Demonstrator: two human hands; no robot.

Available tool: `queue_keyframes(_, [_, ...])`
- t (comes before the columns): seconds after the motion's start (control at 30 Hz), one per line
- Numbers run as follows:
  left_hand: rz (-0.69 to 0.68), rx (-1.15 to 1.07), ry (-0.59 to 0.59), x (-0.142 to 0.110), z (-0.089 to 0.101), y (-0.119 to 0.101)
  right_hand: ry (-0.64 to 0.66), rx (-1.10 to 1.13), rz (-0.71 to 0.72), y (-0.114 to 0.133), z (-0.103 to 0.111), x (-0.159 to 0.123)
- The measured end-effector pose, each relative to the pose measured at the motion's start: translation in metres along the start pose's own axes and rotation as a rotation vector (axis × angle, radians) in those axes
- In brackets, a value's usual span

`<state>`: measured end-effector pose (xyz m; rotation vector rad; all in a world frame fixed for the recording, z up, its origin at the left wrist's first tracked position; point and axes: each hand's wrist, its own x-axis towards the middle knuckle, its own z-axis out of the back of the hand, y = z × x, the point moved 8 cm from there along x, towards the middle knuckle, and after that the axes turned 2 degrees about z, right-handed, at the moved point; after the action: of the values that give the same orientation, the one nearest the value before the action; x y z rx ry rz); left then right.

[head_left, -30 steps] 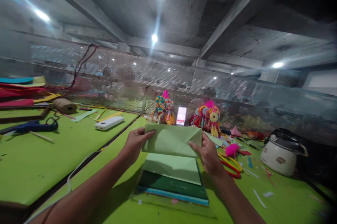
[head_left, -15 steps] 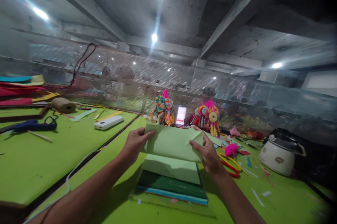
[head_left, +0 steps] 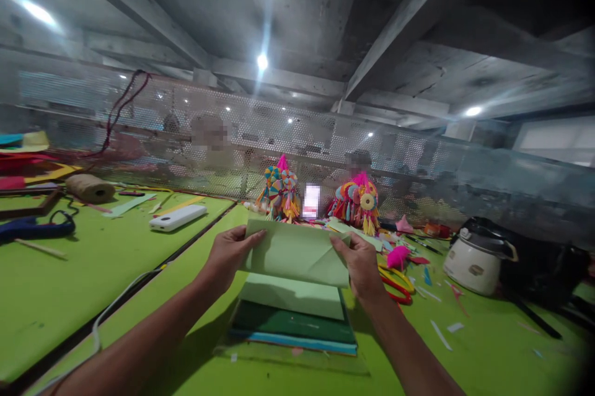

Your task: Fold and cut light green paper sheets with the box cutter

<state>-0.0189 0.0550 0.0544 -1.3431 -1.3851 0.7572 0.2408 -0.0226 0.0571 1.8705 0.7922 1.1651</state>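
A pale green sheet of paper (head_left: pixel 290 255) is stretched between my two hands above the table. My left hand (head_left: pixel 231 253) pinches its left edge, thumb on the near face. At the upper right corner, my right hand (head_left: pixel 360 263) grips the sheet, and a diagonal crease runs down from there. Below the sheet, another light green paper (head_left: pixel 292 298) lies on a dark green sheet (head_left: pixel 288 321). Blue sheets (head_left: pixel 325 344) show along the front of this stack. Under the stack is a clear flat sheet (head_left: pixel 260 356).
Yellow-and-red-handled scissors (head_left: pixel 397 284) lie right of the stack, among paper scraps. A white pot-like container (head_left: pixel 474 263) stands farther right. To the left are a white device (head_left: pixel 178 218), a twine spool (head_left: pixel 90 188) and a blue glue gun (head_left: pixel 39 228). Tasselled ornaments (head_left: pixel 281 191) stand behind.
My right hand's thumb has shifted up toward the sheet's top right corner, and the folded corner lies flatter. The whole view has turned slightly right.
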Motion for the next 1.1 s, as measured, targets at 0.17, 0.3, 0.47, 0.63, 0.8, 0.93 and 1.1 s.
queue_keyframes(0.17, [0.023,-0.007,0.008,0.001,0.001,0.003,-0.009,-0.017,-0.005,0.001,0.000,-0.001])
queue_keyframes(0.3, [0.045,-0.002,0.026,0.002,0.001,0.006,-0.027,-0.033,0.007,0.004,0.000,-0.003])
queue_keyframes(0.47, [0.069,0.003,0.038,0.002,0.002,0.010,-0.021,-0.021,-0.015,0.004,-0.002,-0.003])
queue_keyframes(0.63, [0.052,0.012,0.092,-0.002,-0.004,0.006,-0.009,-0.022,-0.034,0.003,-0.004,-0.003])
queue_keyframes(0.8, [0.058,-0.002,0.177,-0.009,-0.012,-0.001,-0.023,-0.005,-0.099,-0.001,-0.003,-0.004])
queue_keyframes(0.93, [0.107,-0.024,0.257,-0.013,-0.016,-0.001,-0.006,0.027,-0.154,-0.006,-0.003,-0.004])
queue_keyframes(1.1, [0.175,-0.073,0.272,-0.018,-0.016,0.001,0.016,0.077,-0.205,-0.014,-0.005,-0.005])
